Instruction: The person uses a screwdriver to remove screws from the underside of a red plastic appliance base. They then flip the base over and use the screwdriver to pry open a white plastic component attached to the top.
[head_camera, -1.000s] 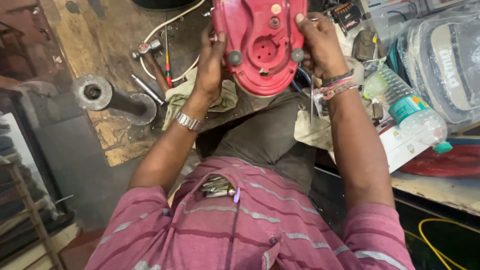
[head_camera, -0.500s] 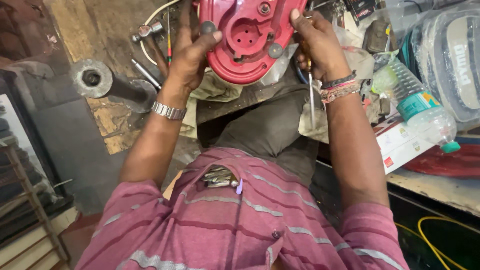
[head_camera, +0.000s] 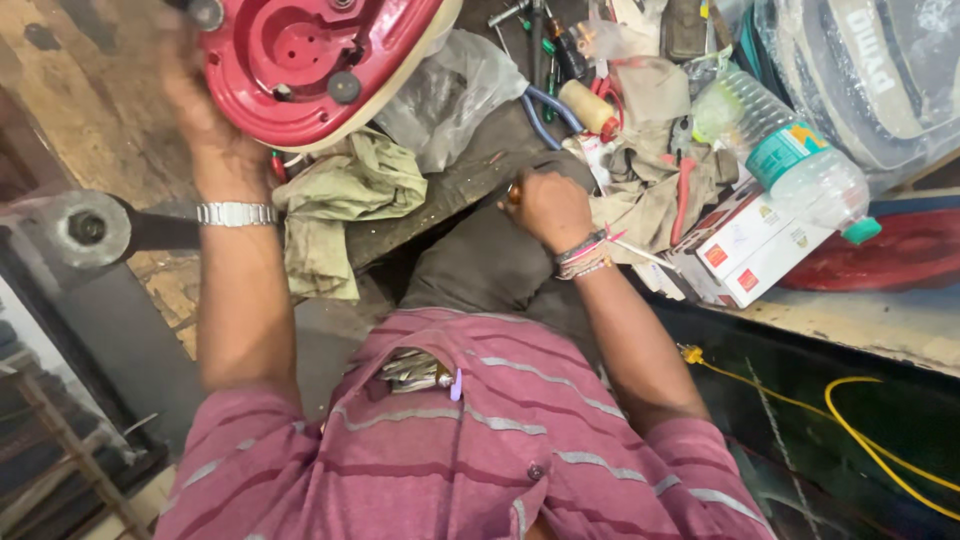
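Overhead, worn wooden workbench (head_camera: 95, 110), cluttered with tools (head_camera: 560, 60) and rags (head_camera: 340, 200).

One red appliance base (head_camera: 300, 60), one plastic bottle (head_camera: 790, 160), two hands (head_camera: 545, 205).

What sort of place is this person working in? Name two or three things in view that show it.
Probably a small repair workshop. The left hand holds a red appliance base turned underside up, hand tools lie heaped on the worn wooden bench, and an oily rag sits beside them.
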